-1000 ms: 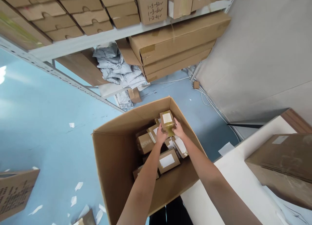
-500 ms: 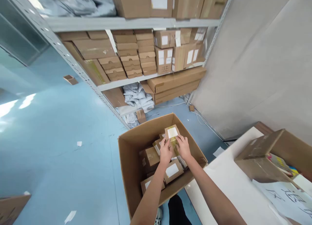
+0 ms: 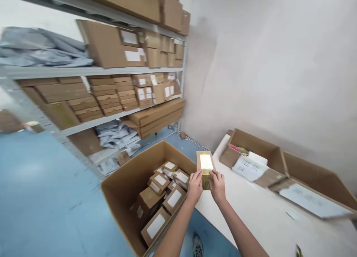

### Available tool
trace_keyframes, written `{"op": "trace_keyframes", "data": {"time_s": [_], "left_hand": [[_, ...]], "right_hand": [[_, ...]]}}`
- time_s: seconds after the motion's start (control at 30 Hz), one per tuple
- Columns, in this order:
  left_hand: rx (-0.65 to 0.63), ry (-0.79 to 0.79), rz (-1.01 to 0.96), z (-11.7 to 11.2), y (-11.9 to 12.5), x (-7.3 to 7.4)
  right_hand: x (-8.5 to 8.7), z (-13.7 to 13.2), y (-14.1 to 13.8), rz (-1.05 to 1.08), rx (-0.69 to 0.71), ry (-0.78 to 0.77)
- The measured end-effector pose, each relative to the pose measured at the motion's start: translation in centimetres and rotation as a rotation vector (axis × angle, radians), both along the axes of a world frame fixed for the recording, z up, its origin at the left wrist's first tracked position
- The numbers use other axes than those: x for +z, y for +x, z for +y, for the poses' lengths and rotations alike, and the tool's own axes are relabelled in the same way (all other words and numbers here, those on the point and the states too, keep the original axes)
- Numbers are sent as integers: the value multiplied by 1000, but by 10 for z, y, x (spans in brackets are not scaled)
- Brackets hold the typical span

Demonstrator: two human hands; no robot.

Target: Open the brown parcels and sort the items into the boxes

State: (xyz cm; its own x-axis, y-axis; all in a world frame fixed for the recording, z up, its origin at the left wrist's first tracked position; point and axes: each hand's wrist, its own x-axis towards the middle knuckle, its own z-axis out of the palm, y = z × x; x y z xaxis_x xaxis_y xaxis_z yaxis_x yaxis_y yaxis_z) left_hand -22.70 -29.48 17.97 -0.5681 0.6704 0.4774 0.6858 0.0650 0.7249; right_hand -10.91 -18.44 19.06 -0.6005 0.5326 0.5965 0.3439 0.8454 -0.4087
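A small cardboard box with a white label and yellowish tape is gripped between both my hands. My left hand holds its left side, and my right hand holds its right side. The held box is at the right rim of a large open carton, over the near edge of the white table. Inside the carton lie several smaller boxes, among them a labelled box and a plain brown box.
Two open cardboard boxes stand on the table against the wall, a nearer one and a farther one, both with handwritten paper on front. Metal shelving with boxes and grey bags is at the left. Blue floor surrounds the carton.
Both my hands have lifted the small box out of the large carton and moved it right, toward the table. The view has turned right and tilted up.
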Motion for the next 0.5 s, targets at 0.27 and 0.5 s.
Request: {"op": "trace_keyframes", "data": {"time_s": [0.27, 0.5], "left_hand": [[-364, -38, 28, 80, 147, 3], [-474, -205, -59, 126, 288, -66]], "right_hand": [[-4, 28, 178, 52, -390, -38], [-74, 50, 305, -31, -606, -238]]}}
